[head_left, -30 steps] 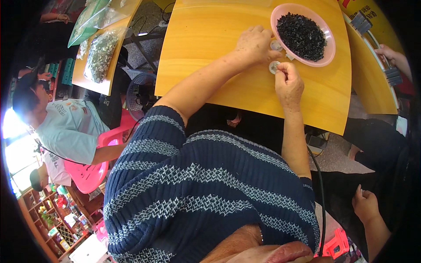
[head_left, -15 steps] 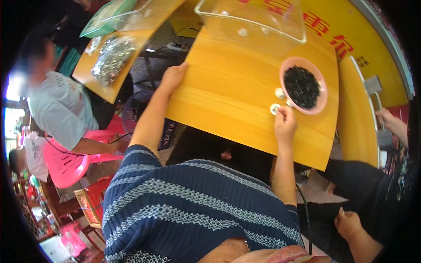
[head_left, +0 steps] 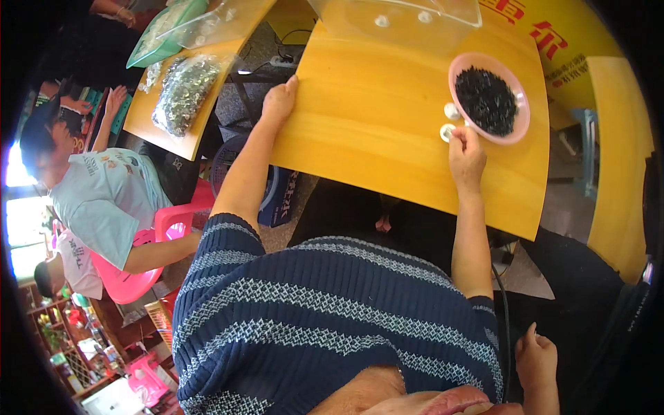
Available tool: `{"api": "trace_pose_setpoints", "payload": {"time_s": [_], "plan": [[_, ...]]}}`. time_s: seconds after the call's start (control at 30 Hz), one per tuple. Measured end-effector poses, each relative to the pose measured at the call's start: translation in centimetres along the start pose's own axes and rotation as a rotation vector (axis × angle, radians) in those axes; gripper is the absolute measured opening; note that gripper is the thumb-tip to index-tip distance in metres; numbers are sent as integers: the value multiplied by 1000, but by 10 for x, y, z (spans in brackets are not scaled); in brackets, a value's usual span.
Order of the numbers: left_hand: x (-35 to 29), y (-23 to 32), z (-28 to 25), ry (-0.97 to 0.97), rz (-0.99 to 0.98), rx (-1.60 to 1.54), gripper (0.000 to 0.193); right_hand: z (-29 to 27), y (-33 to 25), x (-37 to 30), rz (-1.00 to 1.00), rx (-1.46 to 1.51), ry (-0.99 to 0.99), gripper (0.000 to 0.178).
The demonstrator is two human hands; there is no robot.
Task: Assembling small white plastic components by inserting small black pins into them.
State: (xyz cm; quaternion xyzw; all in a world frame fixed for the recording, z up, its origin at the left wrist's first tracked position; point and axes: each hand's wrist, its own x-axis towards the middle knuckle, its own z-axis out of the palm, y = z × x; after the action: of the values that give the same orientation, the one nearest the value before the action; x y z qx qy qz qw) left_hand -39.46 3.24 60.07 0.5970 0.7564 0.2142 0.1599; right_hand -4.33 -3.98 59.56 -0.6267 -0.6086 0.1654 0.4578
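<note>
My right hand is over the wooden table, thumb and fingers pinched at the edge of a small round white piece. What lies between the fingertips is too small to make out. Just above sits a second white piece, close to a pink bowl full of small black strip-like pieces. My left hand grips the left edge of the yellow wooden table, its fingers partly hidden.
A clear plastic bin stands at the table's far end. On another table at left lie a bag of shiny small parts and a green basket. A person sits on a pink chair; another person's hand shows at lower right.
The whole view has shifted, so the table and bowl appear higher and further right. Both my hands keep their places. The seated person at left now has a hand raised.
</note>
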Motion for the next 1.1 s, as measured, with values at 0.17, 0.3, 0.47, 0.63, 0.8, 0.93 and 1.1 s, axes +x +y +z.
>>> {"api": "trace_pose_setpoints", "payload": {"time_s": [0.17, 0.3, 0.47, 0.63, 0.8, 0.93, 1.1], "plan": [[-9, 15, -2, 378, 189, 222, 28, 4, 2, -2, -7, 107, 28, 7], [-66, 101, 38, 140, 511, -283, 16, 2, 12, -6, 77, 305, 33, 11], [-83, 167, 93, -51, 473, -266, 27, 5, 10, -6, 101, 334, -8, 14], [-75, 191, 108, -7, 484, -107, 40, 4, 11, -8, 72, 296, 51, 13], [-68, 196, 114, 31, 494, -6, 38, 6, 8, -5, 23, 237, 47, 14], [-71, 187, 107, 47, 456, -88, 36, 4, -6, -11, -21, 37, 47, 14], [-81, 146, 76, -669, 96, -1406, 28, 10, 5, -11, -164, -203, 70, 17]]}}
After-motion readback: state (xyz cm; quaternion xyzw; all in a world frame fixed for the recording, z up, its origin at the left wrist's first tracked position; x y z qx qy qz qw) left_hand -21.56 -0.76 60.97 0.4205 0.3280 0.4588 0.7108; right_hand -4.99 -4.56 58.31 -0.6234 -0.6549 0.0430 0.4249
